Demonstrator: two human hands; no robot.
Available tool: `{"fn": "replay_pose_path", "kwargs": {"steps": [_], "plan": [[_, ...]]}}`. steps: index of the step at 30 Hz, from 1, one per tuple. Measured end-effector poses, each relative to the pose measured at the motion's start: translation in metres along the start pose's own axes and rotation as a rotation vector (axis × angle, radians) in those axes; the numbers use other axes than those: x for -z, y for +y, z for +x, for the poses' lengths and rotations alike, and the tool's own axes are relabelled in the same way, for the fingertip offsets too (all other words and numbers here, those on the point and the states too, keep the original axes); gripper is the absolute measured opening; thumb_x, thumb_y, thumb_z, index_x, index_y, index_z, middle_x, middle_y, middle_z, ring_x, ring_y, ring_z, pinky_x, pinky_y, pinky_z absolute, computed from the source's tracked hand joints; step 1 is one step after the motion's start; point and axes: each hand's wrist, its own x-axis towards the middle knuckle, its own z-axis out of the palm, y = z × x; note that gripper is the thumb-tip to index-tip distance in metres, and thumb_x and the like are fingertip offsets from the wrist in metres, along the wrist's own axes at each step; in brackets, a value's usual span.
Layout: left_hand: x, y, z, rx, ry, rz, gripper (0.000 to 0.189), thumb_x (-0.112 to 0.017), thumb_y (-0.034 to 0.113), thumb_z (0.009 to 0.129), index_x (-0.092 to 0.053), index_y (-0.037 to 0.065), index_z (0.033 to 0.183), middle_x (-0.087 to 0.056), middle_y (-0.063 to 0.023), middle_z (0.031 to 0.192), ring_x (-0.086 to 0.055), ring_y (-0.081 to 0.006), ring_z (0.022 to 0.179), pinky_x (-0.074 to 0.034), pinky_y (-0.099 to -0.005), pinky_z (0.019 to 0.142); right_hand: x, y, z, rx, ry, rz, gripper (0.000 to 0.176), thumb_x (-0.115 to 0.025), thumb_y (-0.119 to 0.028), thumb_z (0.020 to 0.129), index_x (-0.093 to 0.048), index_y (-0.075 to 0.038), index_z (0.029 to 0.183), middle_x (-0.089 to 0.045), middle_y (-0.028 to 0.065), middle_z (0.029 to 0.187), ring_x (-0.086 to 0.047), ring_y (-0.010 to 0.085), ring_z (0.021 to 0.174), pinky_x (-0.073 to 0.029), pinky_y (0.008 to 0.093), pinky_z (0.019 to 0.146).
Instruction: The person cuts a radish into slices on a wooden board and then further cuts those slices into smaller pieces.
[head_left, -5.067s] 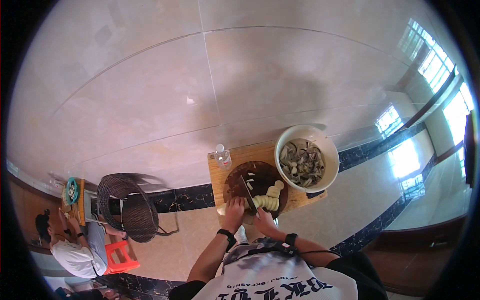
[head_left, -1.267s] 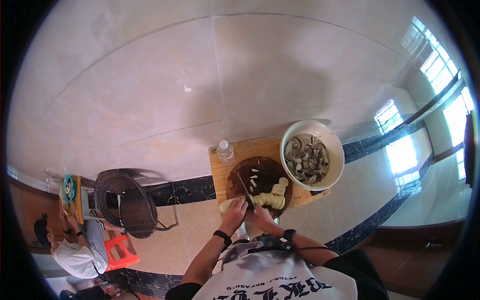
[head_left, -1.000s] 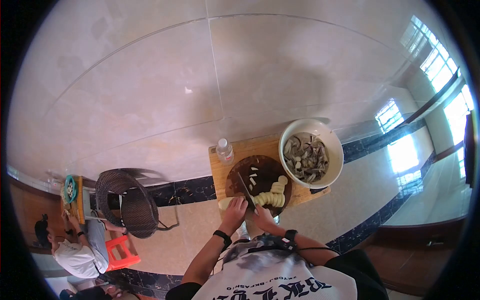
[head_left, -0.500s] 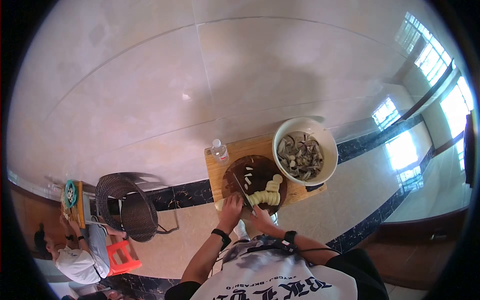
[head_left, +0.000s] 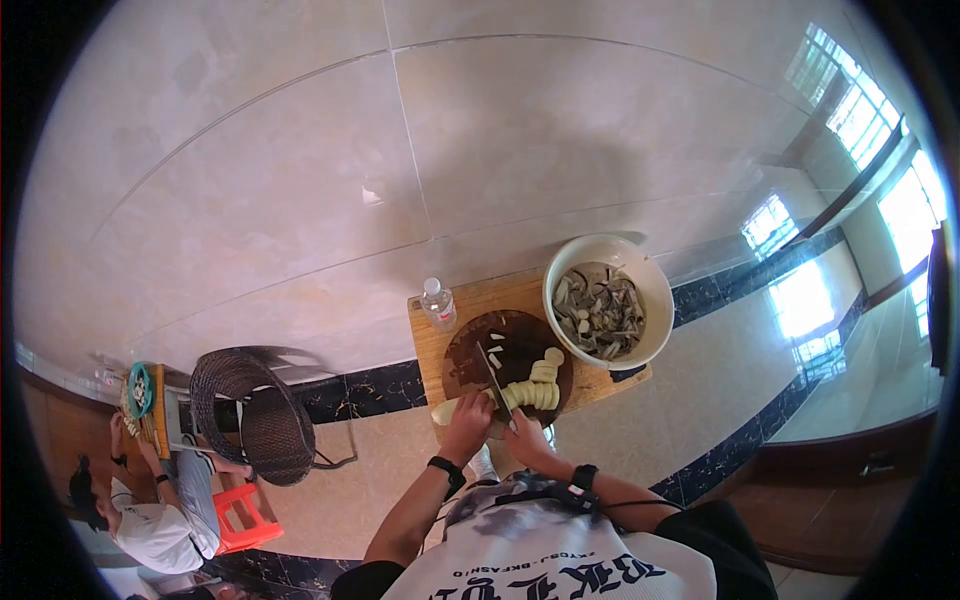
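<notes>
- One pale vegetable (head_left: 444, 412) is laid across the near part of the round board (head_left: 520, 345), with its uncut end poking out left of the left hand (head_left: 466, 420) and slices (head_left: 541, 394) lined up on the right.
- It's held down by the left hand, fingers bunched together on top; the knife (head_left: 491, 370) is gripped by the right hand (head_left: 524, 440).
- Compared with half a second ago, the blade's been tilted to a steeper angle and a bit more of the uncut end is exposed.
- Bottle (head_left: 438, 306) and bowl (head_left: 660, 320) haven't been shifted on the bench (head_left: 429, 350).
- Knife handle is mostly covered by the right hand; whether the vegetable is touched by the edge can't be told.
- Greyish slivers (head_left: 600, 312) in the bowl can't be identified.
- Whatever's handled by the other person (head_left: 165, 533), far left, is too tiny to be made out.
</notes>
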Motion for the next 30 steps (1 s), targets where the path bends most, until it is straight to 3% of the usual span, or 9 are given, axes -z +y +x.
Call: {"fn": "replay_pose_path", "kwargs": {"steps": [10, 30], "plan": [[-0.008, -0.012, -0.004, -0.079, 0.060, -0.049, 0.022, -0.063, 0.008, 0.079, -0.065, -0.004, 0.097, -0.062, -0.0180, 0.108, -0.061, -0.0352, 0.106, -0.051, -0.0426, 0.094, -0.006, -0.012, -0.004, -0.055, -0.035, 0.008, 0.028, -0.057, -0.017, 0.091, -0.047, 0.002, 0.108, -0.063, 0.0352, 0.087, -0.061, 0.0568, 0.088, -0.046, 0.0622, 0.077], [-0.001, -0.009, -0.003, -0.050, 0.012, -0.108, 0.024, -0.062, 0.008, 0.081, -0.066, -0.006, 0.101, -0.063, -0.0205, 0.114, -0.062, -0.0365, 0.112, -0.051, -0.0434, 0.099, -0.020, -0.027, -0.009, -0.112, -0.015, -0.078, 0.023, -0.054, -0.010, 0.090, -0.043, 0.003, 0.106, -0.064, 0.0369, 0.085, -0.062, 0.0578, 0.086, -0.047, 0.0658, 0.079]]}}
